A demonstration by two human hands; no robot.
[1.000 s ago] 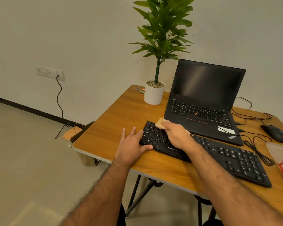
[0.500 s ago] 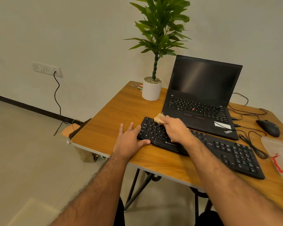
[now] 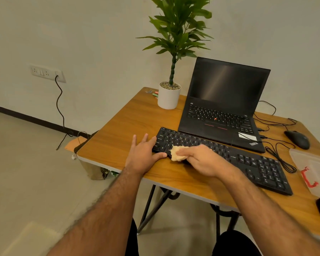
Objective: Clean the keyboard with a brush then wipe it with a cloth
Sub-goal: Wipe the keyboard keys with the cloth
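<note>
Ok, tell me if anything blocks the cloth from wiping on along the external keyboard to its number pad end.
Nothing visible does. The right hand holds the cloth on the left part of the black keyboard, and the keys to the right lie bare. The left hand rests at the keyboard's left end, behind that path.

An open laptop (image 3: pixel 224 111) with a dark screen stands on the wooden surface (image 3: pixel 122 126), a potted plant (image 3: pixel 171 78) just beside it. A black mouse (image 3: pixel 297 139) and a clear plastic box (image 3: pixel 314 169) lie near the right edge
</note>
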